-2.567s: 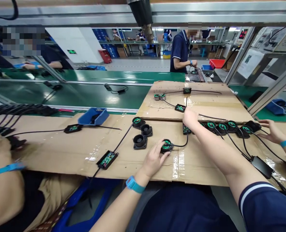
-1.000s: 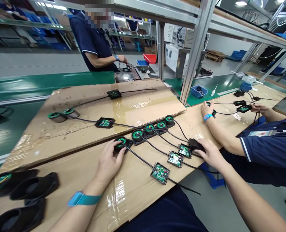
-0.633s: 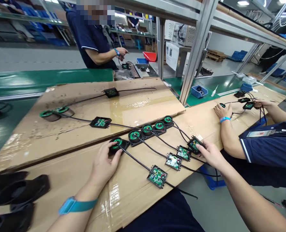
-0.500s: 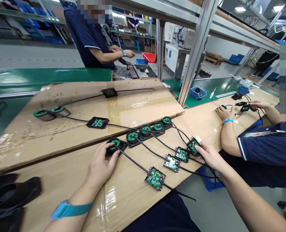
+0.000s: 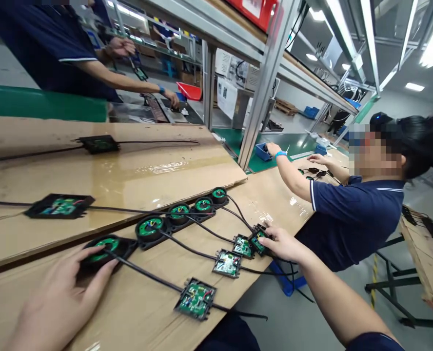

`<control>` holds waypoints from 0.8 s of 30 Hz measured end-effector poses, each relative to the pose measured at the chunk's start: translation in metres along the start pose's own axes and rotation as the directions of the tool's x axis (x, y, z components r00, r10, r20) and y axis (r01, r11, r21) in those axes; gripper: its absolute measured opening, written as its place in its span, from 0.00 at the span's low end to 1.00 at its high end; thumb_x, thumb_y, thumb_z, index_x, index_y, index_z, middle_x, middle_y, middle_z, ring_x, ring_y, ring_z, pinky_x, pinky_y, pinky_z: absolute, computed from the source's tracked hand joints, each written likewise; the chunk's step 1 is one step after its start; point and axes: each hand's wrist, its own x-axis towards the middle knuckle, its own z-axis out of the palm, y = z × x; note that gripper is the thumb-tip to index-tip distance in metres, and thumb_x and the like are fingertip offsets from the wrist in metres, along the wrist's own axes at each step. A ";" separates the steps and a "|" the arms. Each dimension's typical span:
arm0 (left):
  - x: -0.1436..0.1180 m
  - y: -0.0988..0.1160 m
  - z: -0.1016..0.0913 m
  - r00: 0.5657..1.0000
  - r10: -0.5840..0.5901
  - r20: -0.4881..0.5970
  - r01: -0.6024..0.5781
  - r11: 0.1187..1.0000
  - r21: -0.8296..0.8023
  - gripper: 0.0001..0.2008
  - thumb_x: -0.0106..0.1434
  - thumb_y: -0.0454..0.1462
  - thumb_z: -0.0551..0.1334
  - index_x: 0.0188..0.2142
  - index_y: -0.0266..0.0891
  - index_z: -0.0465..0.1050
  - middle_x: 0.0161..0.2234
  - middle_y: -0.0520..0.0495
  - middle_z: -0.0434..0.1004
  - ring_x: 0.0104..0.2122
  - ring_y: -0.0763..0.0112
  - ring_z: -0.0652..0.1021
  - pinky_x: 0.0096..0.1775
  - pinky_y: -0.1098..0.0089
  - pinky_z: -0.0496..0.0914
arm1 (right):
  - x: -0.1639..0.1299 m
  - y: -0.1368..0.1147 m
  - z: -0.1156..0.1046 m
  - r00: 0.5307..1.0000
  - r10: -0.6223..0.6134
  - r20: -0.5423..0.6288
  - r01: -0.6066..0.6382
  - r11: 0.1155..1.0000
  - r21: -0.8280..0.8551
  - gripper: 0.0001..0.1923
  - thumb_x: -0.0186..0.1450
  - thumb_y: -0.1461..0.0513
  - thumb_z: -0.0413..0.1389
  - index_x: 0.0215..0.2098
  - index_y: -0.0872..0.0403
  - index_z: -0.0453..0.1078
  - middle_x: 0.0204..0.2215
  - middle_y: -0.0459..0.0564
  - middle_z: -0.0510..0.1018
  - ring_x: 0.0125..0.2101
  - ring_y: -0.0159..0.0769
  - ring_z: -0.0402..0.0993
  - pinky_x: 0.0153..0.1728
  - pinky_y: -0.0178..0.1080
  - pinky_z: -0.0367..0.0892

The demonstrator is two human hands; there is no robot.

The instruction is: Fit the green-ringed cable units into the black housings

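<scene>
My left hand is closed around a round black housing with a green ring-shaped circuit board on top. A black cable runs from that housing to a green circuit board in a black case near the table edge. My right hand pinches another cased circuit board, which overlaps a neighbouring board. One more cased board lies between these and the nearest one. Several round housings, among them one close to my left hand, stand in a slanting row, cabled to the boards.
On the raised cardboard lie two cased boards, the nearer one with its cable crossing the row. A metal post rises behind. A co-worker at right reaches to a blue bin; another person works across the bench.
The view has swung right and closer. Both my hands keep their holds. My right hand's board now overlaps its neighbour more. The co-worker at right has reached to the blue bin.
</scene>
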 end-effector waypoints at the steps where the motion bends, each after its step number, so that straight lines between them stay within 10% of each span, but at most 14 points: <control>1: 0.000 0.000 0.000 1.000 -0.002 0.000 0.002 1.000 0.005 0.19 0.64 0.50 0.56 0.53 0.50 0.67 0.49 0.40 0.74 0.51 0.43 0.75 0.55 0.43 0.70 | -0.001 0.002 -0.001 0.999 0.005 0.039 -0.006 0.999 0.034 0.19 0.67 0.48 0.57 0.29 0.54 0.71 0.64 0.59 0.64 0.67 0.49 0.54 0.65 0.51 0.53; 14: -0.001 0.002 -0.002 1.000 -0.012 -0.005 0.012 0.999 0.046 0.24 0.64 0.54 0.56 0.52 0.43 0.69 0.49 0.37 0.74 0.51 0.43 0.75 0.53 0.43 0.71 | -0.020 -0.020 0.004 0.995 0.090 0.034 -0.085 0.989 -0.121 0.19 0.61 0.49 0.64 0.23 0.54 0.70 0.54 0.60 0.73 0.60 0.56 0.63 0.58 0.53 0.59; 24: -0.001 0.004 -0.002 1.000 -0.018 -0.005 0.018 0.999 0.038 0.24 0.64 0.53 0.56 0.53 0.44 0.69 0.49 0.39 0.74 0.50 0.44 0.75 0.53 0.43 0.71 | -0.012 -0.011 0.002 0.994 0.110 0.020 -0.112 0.986 0.122 0.21 0.59 0.47 0.63 0.23 0.54 0.66 0.24 0.43 0.68 0.28 0.33 0.65 0.30 0.36 0.61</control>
